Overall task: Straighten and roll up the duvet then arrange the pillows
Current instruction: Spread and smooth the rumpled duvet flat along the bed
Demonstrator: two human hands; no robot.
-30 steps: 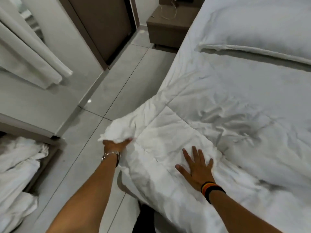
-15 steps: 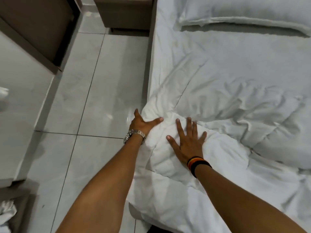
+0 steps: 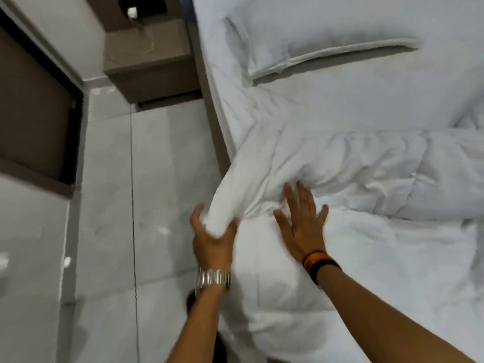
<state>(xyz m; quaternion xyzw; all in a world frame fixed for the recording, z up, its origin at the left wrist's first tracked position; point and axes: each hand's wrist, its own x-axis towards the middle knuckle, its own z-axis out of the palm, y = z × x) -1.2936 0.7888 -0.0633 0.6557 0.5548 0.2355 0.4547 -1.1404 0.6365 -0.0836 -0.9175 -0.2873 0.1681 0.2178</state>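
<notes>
Bed: your duvet lies bunched in a thick fold across it, just past your fingers. Pillow sits well beyond them at the head end. Your left hand has its fingers clamped on the duvet's hanging corner. Your right hand lies flat, fingers apart, pressing the duvet.

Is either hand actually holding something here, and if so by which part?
The left hand grips the duvet by the end of its rolled edge that overhangs the bedside. The right hand holds nothing; its straight fingers press flat on the duvet.
</notes>
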